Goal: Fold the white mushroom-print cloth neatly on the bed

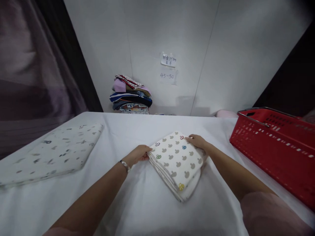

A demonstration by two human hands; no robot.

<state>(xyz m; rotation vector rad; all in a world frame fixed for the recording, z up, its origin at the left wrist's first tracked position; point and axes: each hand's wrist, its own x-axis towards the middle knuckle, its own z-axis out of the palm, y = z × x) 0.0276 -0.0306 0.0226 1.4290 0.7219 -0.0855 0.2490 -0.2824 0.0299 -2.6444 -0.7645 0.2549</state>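
A folded white cloth (177,160) with small grey, blue, green and yellow prints lies on the white-covered table (137,203) in front of me. My left hand (138,154), with a bracelet at the wrist, grips the cloth's left corner with curled fingers. My right hand (197,141) rests closed on the cloth's far right corner, fingers pinching its edge.
A flat white patterned pad (52,152) lies at the left of the table. A red plastic basket (278,147) stands at the right. A stack of folded clothes (130,95) sits against the back wall, under paper notes (168,68). A dark curtain hangs at far left.
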